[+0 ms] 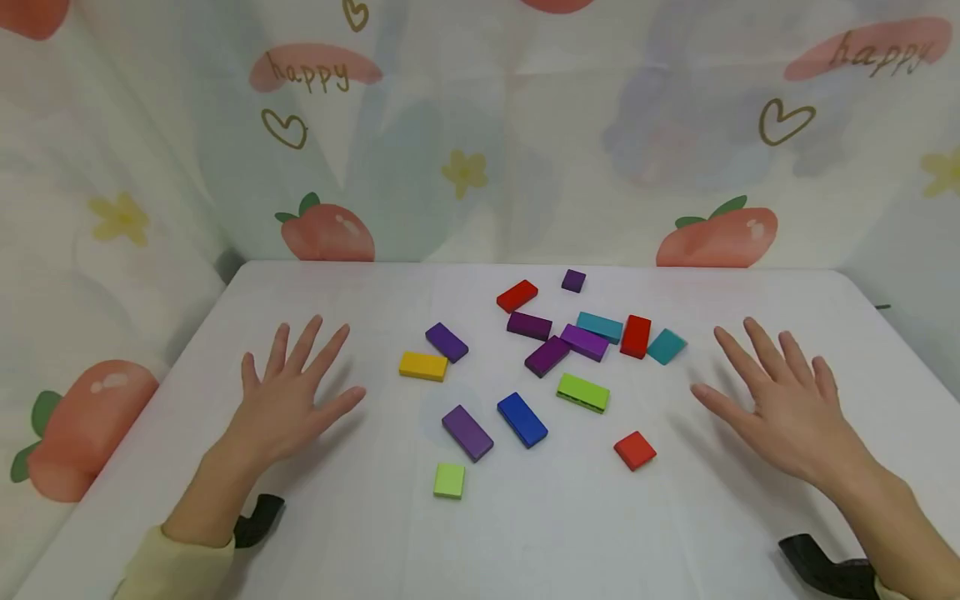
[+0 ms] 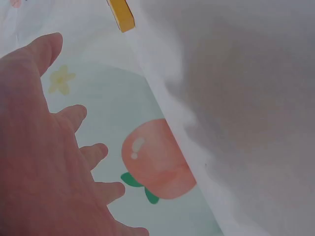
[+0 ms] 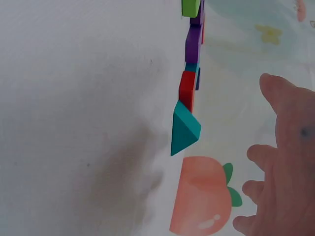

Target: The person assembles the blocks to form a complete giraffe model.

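My left hand (image 1: 279,410) hovers over the left part of the white table with fingers spread and nothing in its grasp. Nearest to it lies a yellow block (image 1: 423,366), its end also showing in the left wrist view. Over on the right, my right hand (image 1: 797,421) is likewise spread and holds nothing. A teal wedge-shaped block (image 3: 184,129) and a small red block (image 1: 635,451) are the closest pieces to that hand. Between the hands lie a blue block (image 1: 522,420), a purple block (image 1: 467,432), a lime block (image 1: 582,392) and a light green square block (image 1: 449,481).
Toward the back of the table (image 1: 360,542), several purple, red and teal blocks cluster, among them a bright purple block (image 1: 585,342) against a teal block (image 1: 600,327). A small dark purple block (image 1: 573,281) lies near the far edge. Printed curtains (image 1: 525,125) hang behind.
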